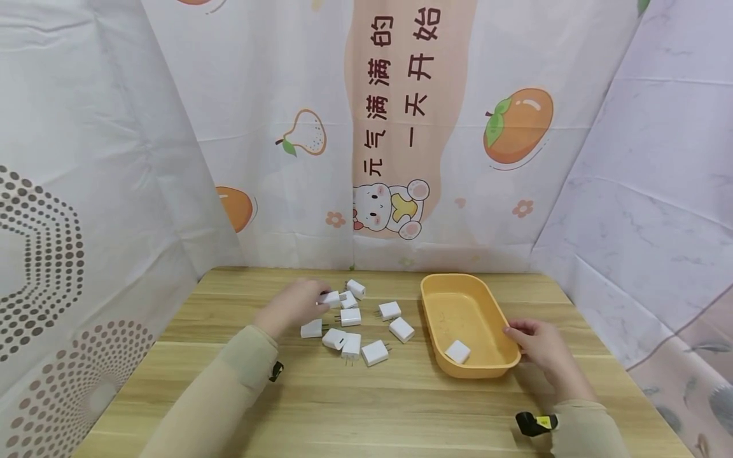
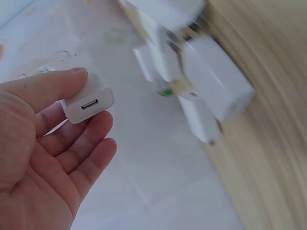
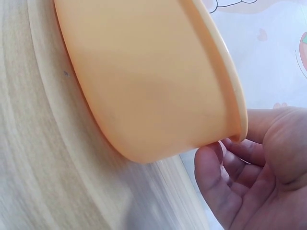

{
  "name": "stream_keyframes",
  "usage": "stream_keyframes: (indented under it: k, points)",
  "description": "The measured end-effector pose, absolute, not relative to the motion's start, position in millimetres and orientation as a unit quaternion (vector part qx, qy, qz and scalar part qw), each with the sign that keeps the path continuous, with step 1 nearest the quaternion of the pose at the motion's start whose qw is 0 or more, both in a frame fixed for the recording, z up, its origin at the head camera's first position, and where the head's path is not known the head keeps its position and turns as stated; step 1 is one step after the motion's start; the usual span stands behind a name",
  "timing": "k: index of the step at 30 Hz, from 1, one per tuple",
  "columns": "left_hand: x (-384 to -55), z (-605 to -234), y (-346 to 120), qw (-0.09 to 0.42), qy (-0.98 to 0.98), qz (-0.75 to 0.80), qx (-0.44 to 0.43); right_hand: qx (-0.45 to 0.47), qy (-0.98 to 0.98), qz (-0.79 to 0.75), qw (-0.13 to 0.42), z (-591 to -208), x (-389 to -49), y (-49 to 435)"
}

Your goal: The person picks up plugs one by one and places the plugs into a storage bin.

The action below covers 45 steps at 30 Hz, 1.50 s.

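Observation:
My left hand (image 1: 294,305) is over the back left of the table, pinching a white USB charger plug (image 2: 89,105) between thumb and fingers. Its USB port faces the camera in the left wrist view. Several similar white chargers (image 1: 375,352) lie scattered on the wood beside and in front of that hand, prongs pointing various ways. At the right, my right hand (image 1: 541,350) grips the rim of an orange plastic bin (image 3: 153,86). One white charger (image 1: 458,352) rests inside, at the bin's near end.
The wooden table (image 1: 355,413) ends at a printed cloth curtain (image 1: 309,216) behind, with more cloth at both sides. Black wrist straps (image 1: 535,423) show at my sleeves. One charger (image 1: 402,330) lies close to the bin's left side.

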<state>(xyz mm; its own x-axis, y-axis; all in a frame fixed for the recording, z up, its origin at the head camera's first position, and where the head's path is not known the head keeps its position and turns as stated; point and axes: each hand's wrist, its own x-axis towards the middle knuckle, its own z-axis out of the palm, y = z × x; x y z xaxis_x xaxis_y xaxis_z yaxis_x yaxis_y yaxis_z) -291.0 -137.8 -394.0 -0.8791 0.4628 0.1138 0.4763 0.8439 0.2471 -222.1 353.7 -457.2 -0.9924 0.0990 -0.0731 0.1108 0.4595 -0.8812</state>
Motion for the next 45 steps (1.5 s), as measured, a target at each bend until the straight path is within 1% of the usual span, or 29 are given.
stream_keyframes:
  k: [7,11,14,18,26,39,45]
  points:
    - [-274.3,-389.9,-125.3,0.070,-0.941,-0.162,-0.289,0.065,0.852,-0.519,0.006,-457.4,-222.1,354.0]
    - [-265.1,-391.7,-121.4,0.101,-0.918,-0.192,-0.332,0.062,0.851,-0.522,0.007,-456.8,-222.2,353.6]
    - [-256.9,-389.9,-117.5,0.109,-0.906,-0.203,-0.356,0.064,0.849,-0.524,0.009,-457.0,-222.4,353.9]
    - [-246.6,-385.3,-112.2,0.099,-0.907,-0.193,-0.362,0.067,0.846,-0.529,0.010,-457.9,-222.7,354.6]
    - [-239.9,-382.5,-108.6,0.105,-0.907,-0.182,-0.365,0.066,0.846,-0.530,0.011,-459.8,-224.1,356.8]
    - [-242.4,-385.3,-97.6,0.109,-0.902,-0.183,-0.377,0.069,0.845,-0.530,0.014,-459.4,-224.1,357.0]
    - [-244.7,-382.9,-85.6,0.097,-0.904,-0.177,-0.377,0.064,0.846,-0.529,0.012,-459.5,-223.9,357.2]
